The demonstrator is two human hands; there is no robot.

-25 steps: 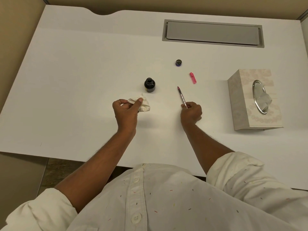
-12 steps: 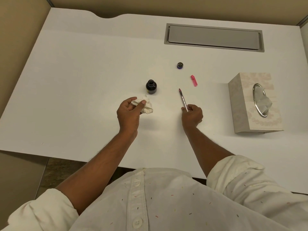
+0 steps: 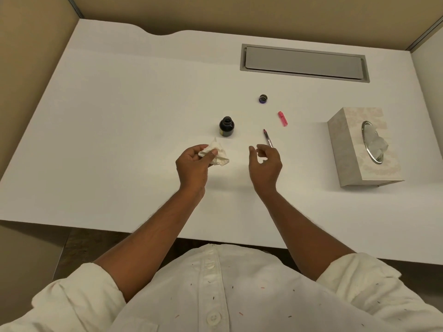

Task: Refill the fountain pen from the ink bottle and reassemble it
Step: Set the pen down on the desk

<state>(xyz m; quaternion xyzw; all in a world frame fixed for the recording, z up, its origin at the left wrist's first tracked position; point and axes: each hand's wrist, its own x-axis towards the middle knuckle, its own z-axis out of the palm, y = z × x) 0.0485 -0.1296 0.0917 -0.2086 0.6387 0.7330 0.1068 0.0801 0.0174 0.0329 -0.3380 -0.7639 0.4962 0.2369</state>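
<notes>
"Looking for the fountain pen [image 3: 268, 138] first: where is it?"
"On the white table [image 3: 119, 121], slanting, tip pointing far and a little left, just beyond the right hand [image 3: 265, 164]. Its near end disappears behind that hand's fingers [image 3: 262, 150]."
"Is the hand gripping it?"
"I cannot tell. Its fingers are loosely curled, the thumb apart from them, but whether any finger touches the pen is hidden."
"And the ink bottle [image 3: 226, 127]?"
"Upright with its mouth uncovered, left of the pen and just beyond the left hand [image 3: 193, 165]. Its cap [image 3: 263, 98] lies farther off, to the right of the bottle, and a pink pen part [image 3: 282, 118] lies near the pen's tip, on its right and apart from it."
"What does the left hand hold?"
"A crumpled tissue [image 3: 215, 154], pinched between thumb and curled fingers; the wad sticks out on the hand's right, near the bottle but not touching it."
"How do the arms lie?"
"Both forearms, bare below rolled sleeves [image 3: 79, 298], reach from the near edge over the table, the hands level with a gap between them."
"Anything else?"
"A tissue box [image 3: 345, 149] at the right, well apart from the pen, and a grey panel [image 3: 304, 64] set in the table's far side"
</notes>
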